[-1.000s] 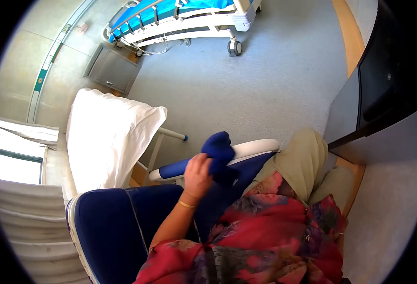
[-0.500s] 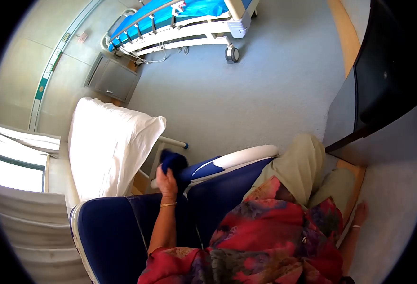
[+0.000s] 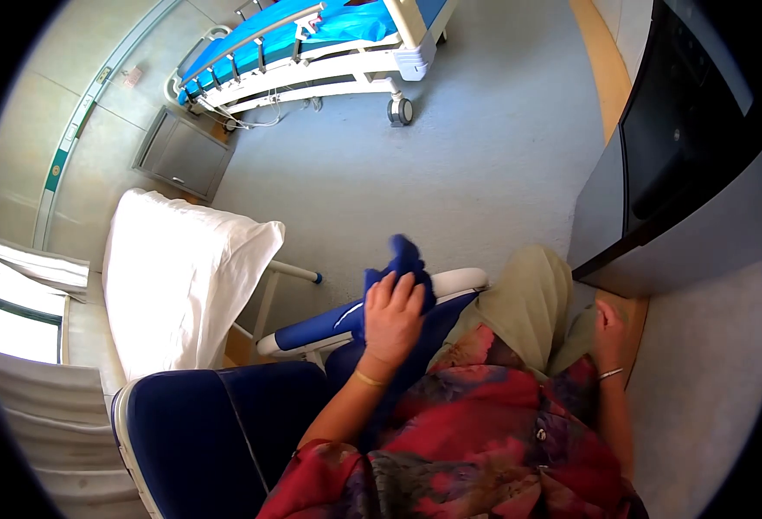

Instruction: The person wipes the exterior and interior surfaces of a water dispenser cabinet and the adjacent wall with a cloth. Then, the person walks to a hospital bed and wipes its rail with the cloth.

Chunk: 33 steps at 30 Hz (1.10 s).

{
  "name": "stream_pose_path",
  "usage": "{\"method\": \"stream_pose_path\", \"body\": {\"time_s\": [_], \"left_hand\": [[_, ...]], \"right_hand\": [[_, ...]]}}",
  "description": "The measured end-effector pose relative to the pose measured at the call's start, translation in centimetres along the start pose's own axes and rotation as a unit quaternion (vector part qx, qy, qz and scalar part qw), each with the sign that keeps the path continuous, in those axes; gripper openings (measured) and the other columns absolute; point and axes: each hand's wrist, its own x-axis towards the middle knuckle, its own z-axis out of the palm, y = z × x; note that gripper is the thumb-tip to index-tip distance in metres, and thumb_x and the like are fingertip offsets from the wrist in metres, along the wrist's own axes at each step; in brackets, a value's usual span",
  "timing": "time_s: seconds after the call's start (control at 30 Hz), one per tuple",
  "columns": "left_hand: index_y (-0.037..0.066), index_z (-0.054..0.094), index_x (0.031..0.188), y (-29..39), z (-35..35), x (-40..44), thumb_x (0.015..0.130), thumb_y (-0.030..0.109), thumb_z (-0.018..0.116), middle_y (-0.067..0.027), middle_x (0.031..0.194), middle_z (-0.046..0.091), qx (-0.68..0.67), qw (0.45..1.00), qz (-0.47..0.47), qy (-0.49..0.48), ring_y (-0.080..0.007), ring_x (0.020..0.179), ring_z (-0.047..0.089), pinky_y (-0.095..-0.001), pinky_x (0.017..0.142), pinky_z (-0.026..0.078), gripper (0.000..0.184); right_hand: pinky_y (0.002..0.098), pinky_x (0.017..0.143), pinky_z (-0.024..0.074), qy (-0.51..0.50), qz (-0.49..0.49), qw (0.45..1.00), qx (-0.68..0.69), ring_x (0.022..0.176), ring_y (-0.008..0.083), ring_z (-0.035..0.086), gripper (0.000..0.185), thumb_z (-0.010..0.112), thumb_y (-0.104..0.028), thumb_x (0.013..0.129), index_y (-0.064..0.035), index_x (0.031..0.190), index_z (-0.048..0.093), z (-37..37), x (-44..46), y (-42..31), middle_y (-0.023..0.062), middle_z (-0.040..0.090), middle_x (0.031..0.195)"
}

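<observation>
My left hand (image 3: 392, 320) is closed on a dark blue cloth (image 3: 405, 251), bunched up and sticking out past the fingers. Hand and cloth are over the armrest (image 3: 312, 326) of a dark blue padded chair, a blue and white bar curving toward my knee. Whether the cloth touches the armrest I cannot tell. Beneath my left forearm is the dark blue seat (image 3: 277, 394). My right hand (image 3: 608, 336) is beside my right thigh, its fingers curled, with no object visible in it.
A white sheet (image 3: 182, 277) drapes over furniture at left. Farther off stand a grey cabinet (image 3: 186, 156) and a wheeled hospital bed (image 3: 312, 73) with blue covering. A dark screen-like panel (image 3: 684, 130) is at right. Grey floor (image 3: 450, 190) lies between.
My left hand has moved right along the armrest with the blue cloth. My right hand has come up and inward beside my thigh. The view has shifted slightly.
</observation>
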Motion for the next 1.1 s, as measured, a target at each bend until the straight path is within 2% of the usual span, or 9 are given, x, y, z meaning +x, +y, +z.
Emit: {"method": "stream_pose_path", "body": {"time_s": [0.17,0.27,0.33,0.53,0.7,0.8,0.93,1.03,1.1], "left_hand": [[0.006,0.059,0.081,2.7,3.5,4.2,0.074,0.015,0.052,-0.0104,0.089,0.053,0.045,0.992,0.115,-0.008,-0.0288,0.088,0.051,-0.0413,0.076,0.040,0.013],[0.010,0.060,0.077,4.3,7.1,5.7,0.073,0.016,0.054,-0.0061,0.087,0.055,0.099,0.980,0.141,-0.102,-0.0238,0.085,0.052,-0.0375,0.074,0.040,0.010],[0.013,0.063,0.068,4.7,9.7,6.4,0.071,0.016,0.055,-0.0044,0.081,0.057,0.082,0.979,0.155,-0.105,-0.0226,0.079,0.054,-0.0368,0.070,0.040,0.009],[0.013,0.063,0.069,4.5,9.0,6.4,0.072,0.016,0.056,-0.0039,0.080,0.058,0.077,0.975,0.171,-0.120,-0.0232,0.074,0.056,-0.0385,0.066,0.040,0.008],[0.010,0.062,0.082,2.3,4.8,4.3,0.069,0.016,0.059,-0.0072,0.091,0.057,0.019,0.981,0.153,-0.118,-0.0268,0.082,0.054,-0.0393,0.069,0.040,0.015],[0.006,0.057,0.100,0.5,2.3,2.0,0.066,0.019,0.064,-0.0084,0.105,0.052,-0.003,0.989,0.138,-0.052,-0.0282,0.091,0.051,-0.0422,0.075,0.041,0.037],[0.007,0.057,0.110,0.4,-2.2,0.9,0.068,0.025,0.068,-0.0099,0.115,0.050,0.019,0.984,0.138,-0.109,-0.0318,0.100,0.048,-0.0435,0.083,0.040,0.047],[0.009,0.056,0.115,0.2,-2.8,1.5,0.069,0.027,0.069,-0.0108,0.122,0.046,0.003,0.972,0.153,-0.181,-0.0342,0.105,0.045,-0.0452,0.087,0.038,0.051],[0.019,0.055,0.118,-0.9,-1.6,2.0,0.069,0.033,0.069,-0.0096,0.123,0.045,0.007,0.964,0.172,-0.202,-0.0332,0.103,0.045,-0.0447,0.083,0.039,0.052]], "right_hand": [[0.0336,0.074,0.0466,-0.015,0.025,1.000,-0.002,0.085,0.0288,0.060,0.019,0.049,-0.003,0.083,0.0000,0.098,0.061,-0.4,-1.8,0.6,0.0167,0.061,0.092],[0.0348,0.077,0.0468,0.018,0.039,0.998,-0.049,0.087,0.0302,0.060,0.020,0.050,-0.004,0.083,0.0006,0.099,0.061,-1.6,-2.0,0.5,0.0171,0.062,0.094],[0.0348,0.078,0.0467,0.046,0.045,0.993,-0.098,0.086,0.0311,0.061,0.020,0.050,-0.005,0.084,0.0012,0.099,0.061,-3.3,-2.3,-0.1,0.0173,0.063,0.095],[0.0385,0.076,0.0467,0.096,0.010,0.978,-0.183,0.084,0.0344,0.059,0.018,0.050,-0.003,0.082,0.0004,0.095,0.061,-7.8,-1.6,1.6,0.0174,0.061,0.092],[0.0420,0.074,0.0460,0.114,0.016,0.954,-0.276,0.083,0.0352,0.056,0.016,0.053,-0.003,0.079,-0.0007,0.092,0.062,-10.0,-0.4,5.0,0.0168,0.059,0.087],[0.0438,0.075,0.0458,0.131,0.015,0.931,-0.341,0.085,0.0353,0.055,0.014,0.055,-0.003,0.077,-0.0025,0.090,0.061,-9.7,-0.4,7.1,0.0168,0.058,0.091],[0.0425,0.077,0.0463,0.159,0.103,0.946,-0.262,0.083,0.0348,0.057,0.014,0.053,-0.006,0.080,-0.0001,0.089,0.062,-8.0,-0.4,9.6,0.0180,0.060,0.088],[0.0426,0.078,0.0462,0.095,0.161,0.951,-0.246,0.083,0.0338,0.058,0.016,0.054,-0.011,0.080,0.0001,0.087,0.063,-8.4,0.6,10.0,0.0197,0.061,0.088],[0.0426,0.076,0.0464,-0.058,0.248,0.911,-0.324,0.083,0.0327,0.058,0.019,0.054,-0.016,0.080,0.0002,0.085,0.062,-9.4,2.4,8.0,0.0205,0.062,0.087]]}}
